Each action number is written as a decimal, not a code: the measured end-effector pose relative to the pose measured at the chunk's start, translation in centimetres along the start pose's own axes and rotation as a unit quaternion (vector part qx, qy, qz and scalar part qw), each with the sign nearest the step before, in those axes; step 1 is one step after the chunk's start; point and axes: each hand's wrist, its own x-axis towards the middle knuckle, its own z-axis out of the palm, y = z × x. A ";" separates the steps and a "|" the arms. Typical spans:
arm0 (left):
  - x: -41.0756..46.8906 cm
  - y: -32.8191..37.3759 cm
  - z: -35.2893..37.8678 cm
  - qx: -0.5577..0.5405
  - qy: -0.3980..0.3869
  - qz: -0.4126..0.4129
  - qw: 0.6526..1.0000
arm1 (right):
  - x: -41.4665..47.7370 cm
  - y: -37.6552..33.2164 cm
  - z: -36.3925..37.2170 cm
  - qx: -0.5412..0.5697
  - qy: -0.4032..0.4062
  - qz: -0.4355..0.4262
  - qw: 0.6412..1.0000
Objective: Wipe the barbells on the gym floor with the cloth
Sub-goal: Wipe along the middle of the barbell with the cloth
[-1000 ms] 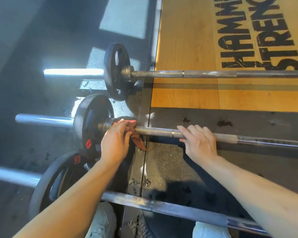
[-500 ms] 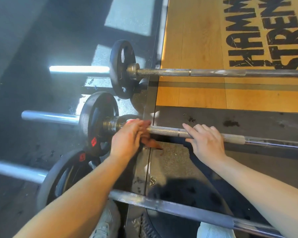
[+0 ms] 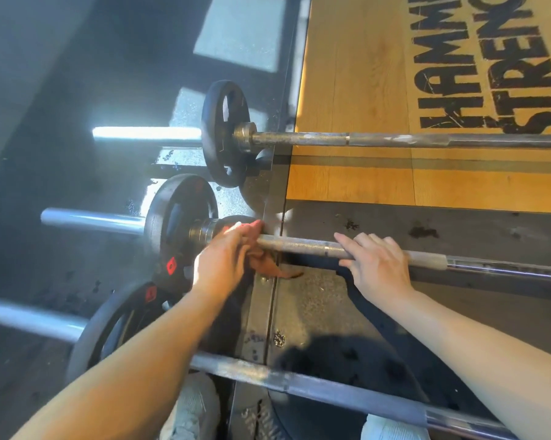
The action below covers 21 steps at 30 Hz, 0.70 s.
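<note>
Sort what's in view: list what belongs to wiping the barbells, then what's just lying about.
Job: reddish-brown cloth, gripped by left hand; middle steel barbell, right hand resting on it; far steel barbell; near steel barbell.
Just there: yellow wooden platform with black lettering; dark floor stain.

Left hand (image 3: 220,265), cloth (image 3: 269,270) on barbell (image 3: 302,246), right hand (image 3: 379,265)
</note>
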 end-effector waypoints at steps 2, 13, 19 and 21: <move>0.1 -0.7 -0.9 0.008 0.005 -0.034 0.999 | 0.4 -0.3 -0.6 -0.006 -0.040 0.013 0.999; -0.5 0.1 -0.8 -0.028 0.017 -0.080 0.996 | 4.6 0.9 -4.5 0.102 -0.362 0.067 0.924; -1.2 0.6 -0.6 -0.055 0.062 -0.075 0.994 | -0.7 -0.5 0.1 -0.014 -0.006 -0.002 1.000; -1.0 0.5 -0.3 -0.036 0.065 -0.073 0.995 | -0.9 -0.7 0.7 -0.012 0.037 0.003 0.999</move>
